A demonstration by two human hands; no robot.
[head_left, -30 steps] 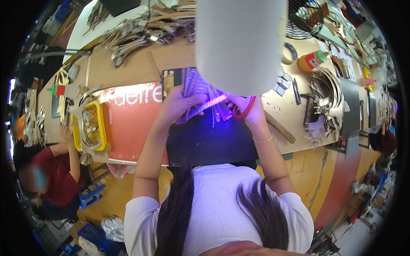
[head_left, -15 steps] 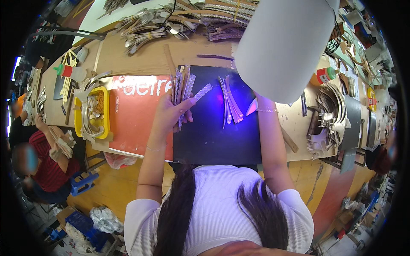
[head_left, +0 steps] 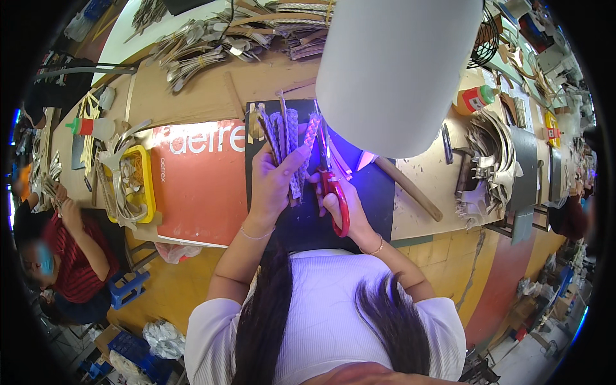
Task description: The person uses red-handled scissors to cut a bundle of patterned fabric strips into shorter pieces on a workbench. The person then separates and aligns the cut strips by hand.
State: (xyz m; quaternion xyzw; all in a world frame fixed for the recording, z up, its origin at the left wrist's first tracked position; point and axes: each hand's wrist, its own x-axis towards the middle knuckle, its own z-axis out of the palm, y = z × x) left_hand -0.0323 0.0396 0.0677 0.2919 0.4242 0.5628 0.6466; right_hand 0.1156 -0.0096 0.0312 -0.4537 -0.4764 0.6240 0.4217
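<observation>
My left hand (head_left: 276, 176) is closed around a bunch of braided strips (head_left: 280, 136), held upright over the black mat (head_left: 375, 215). One braided strip (head_left: 312, 130) leans out to the right past my thumb. In my right hand (head_left: 350, 208) is a pair of scissors with red handles (head_left: 344, 218). Their blades point away from me and stand beside that leaning strip; whether they touch it, I cannot tell. Behind the scissors lies a bundle of pale strips (head_left: 340, 162) in violet light, partly hidden.
A large pale lamp shade (head_left: 391, 77) hangs over the mat. Right of it lies a brown wooden stick (head_left: 410, 189), near a pile of curved straps (head_left: 497, 163). At left are a red sheet (head_left: 199, 192) and yellow basket (head_left: 151, 186). Another person (head_left: 77, 250) sits far left.
My right hand has come out from under the lamp shade with the scissors, moving left and nearer to me, beside the strips. My left hand still holds its bunch. The whole view has shifted.
</observation>
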